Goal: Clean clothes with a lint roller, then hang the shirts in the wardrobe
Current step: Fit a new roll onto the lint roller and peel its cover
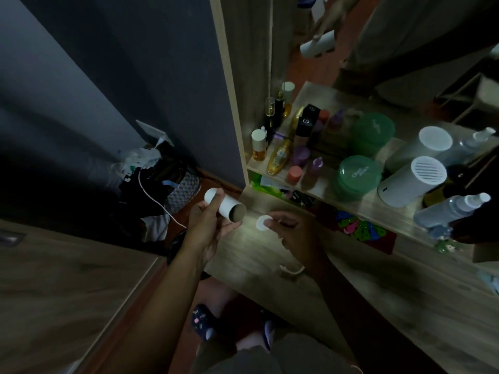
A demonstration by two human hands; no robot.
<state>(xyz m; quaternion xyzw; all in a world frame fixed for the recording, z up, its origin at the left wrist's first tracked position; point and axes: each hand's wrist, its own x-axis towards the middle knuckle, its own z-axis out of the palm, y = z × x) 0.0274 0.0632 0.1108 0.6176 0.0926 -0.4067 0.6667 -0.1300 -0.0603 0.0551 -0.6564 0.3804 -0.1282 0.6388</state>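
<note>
Your knees and patterned slippers (201, 321) sit at the bottom of the view, and your two forearms reach up over the wooden dresser top (391, 314). Your left hand (209, 225) is wrapped around a white lint-roller refill tube (225, 205), fingers closed on its middle, the open cardboard end pointing toward your right hand. Your right hand (293, 233) pinches a small white round cap (263, 223) between thumb and fingertips, just beside that open end but not touching it. On the shelf behind stand a green lidded tub (357, 175), a white cylindrical device (413, 180) and clustered cosmetic bottles (279, 155). A mirror (378, 36) above reflects the tube. No shirts show.
</note>
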